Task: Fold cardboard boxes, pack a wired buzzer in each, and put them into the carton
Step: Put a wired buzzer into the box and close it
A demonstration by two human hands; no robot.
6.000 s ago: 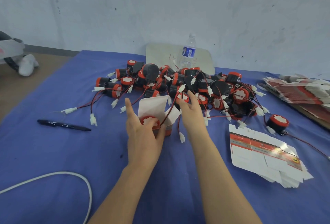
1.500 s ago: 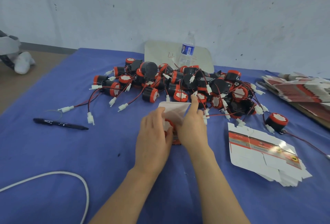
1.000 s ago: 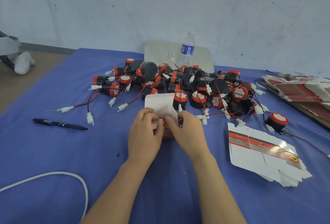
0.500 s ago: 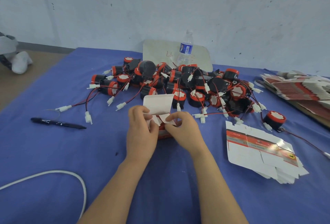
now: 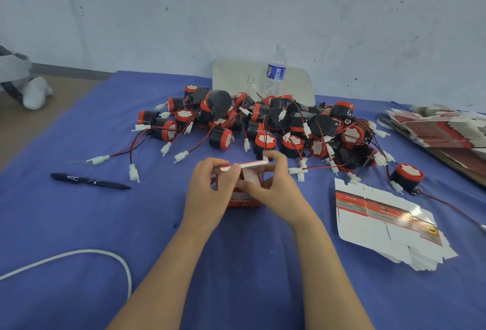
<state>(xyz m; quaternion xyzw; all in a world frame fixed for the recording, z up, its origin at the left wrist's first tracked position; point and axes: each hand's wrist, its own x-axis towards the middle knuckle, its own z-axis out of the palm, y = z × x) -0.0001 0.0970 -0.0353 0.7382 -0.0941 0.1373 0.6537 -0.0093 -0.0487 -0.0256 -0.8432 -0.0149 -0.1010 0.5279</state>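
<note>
My left fingers (image 5: 207,171) are curled narrow, pinching the left end of the lid (image 5: 247,165), and my right fingers (image 5: 276,157) hook over its right end with the thumb reaching in underneath, so both hands are holding that flap. Half a second ago the lid stood up behind my knuckles, white face toward me, while my fingertips were pressing the small side flaps in. Now it has swung forward and down and I see it nearly edge-on, a thin white strip lying almost level over the opening, not quite shut. My left hand (image 5: 210,193) and right hand (image 5: 276,193) have closed in round the top. The box (image 5: 243,201) sits upright on the cloth (image 5: 65,219) between my palms, in about the same spot as before, red front facing me; what is inside is hidden by my hands. Just behind it lies the pile of buzzers (image 5: 263,124), black and red with their wires and white plugs trailing toward me, unchanged. One buzzer (image 5: 406,177) sits apart on the right, and near it the flat blanks (image 5: 381,224) lie fanned as they were. More blanks are stacked at the far right edge (image 5: 441,129). Out left the pen (image 5: 89,181) and the white cable (image 5: 92,253) have not moved. At the back, the bottle (image 5: 276,71) stands in front of a pale board (image 5: 236,79) against the wall.
</note>
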